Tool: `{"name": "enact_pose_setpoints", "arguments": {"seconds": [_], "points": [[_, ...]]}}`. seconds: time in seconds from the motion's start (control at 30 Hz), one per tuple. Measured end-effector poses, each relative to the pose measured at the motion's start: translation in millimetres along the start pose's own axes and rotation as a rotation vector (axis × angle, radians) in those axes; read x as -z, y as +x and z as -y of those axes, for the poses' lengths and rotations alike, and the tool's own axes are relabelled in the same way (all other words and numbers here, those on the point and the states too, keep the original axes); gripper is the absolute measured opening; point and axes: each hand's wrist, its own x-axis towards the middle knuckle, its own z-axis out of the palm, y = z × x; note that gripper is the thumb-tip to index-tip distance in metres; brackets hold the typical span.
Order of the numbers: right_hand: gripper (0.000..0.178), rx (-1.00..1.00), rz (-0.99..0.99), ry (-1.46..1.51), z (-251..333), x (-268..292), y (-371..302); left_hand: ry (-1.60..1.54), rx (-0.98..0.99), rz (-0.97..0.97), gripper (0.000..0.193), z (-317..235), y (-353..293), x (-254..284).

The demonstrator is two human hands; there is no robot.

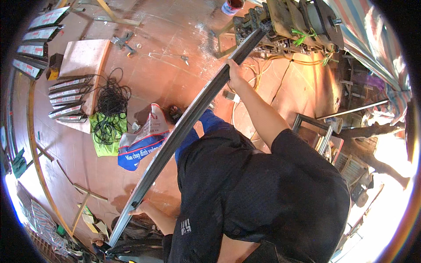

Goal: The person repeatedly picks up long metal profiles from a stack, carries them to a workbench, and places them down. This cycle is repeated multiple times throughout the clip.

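Note:
A long, grooved metal profile [188,120], dark grey with a pale silvery side, runs diagonally across the view. My right hand [235,75] is closed around its upper part, with that arm stretched out. Lower down, my left hand [141,207] grips the profile near its lower end, the fingers partly hidden beneath it. The upper end reaches a cluttered wooden rack [250,30]; whether it touches cannot be told. Under the middle of the profile lies a white and blue printed sack [144,140], partly covered by it.
Tangled black cord [112,98] lies on a lime-green bag [103,147]. Beside it are a pale board [83,59] and bundled profiles with labelled ends [68,98]. A bucket [231,6] stands at the top; a yellow hose [302,62] crosses the floor. Striped tarp [372,44] hangs at right.

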Motion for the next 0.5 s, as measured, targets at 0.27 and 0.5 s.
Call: {"name": "enact_pose_setpoints", "arguments": {"seconds": [0.27, 0.5], "points": [[0.019, 0.033, -0.085, -0.187, 13, 0, 46, -0.073, 0.249, -0.129, 0.103, 45, 20, -19], [0.025, 0.08, -0.098, -0.097, -6, -5, 81, -0.123, 0.378, -0.104, 0.105, 51, 36, -43]]}}
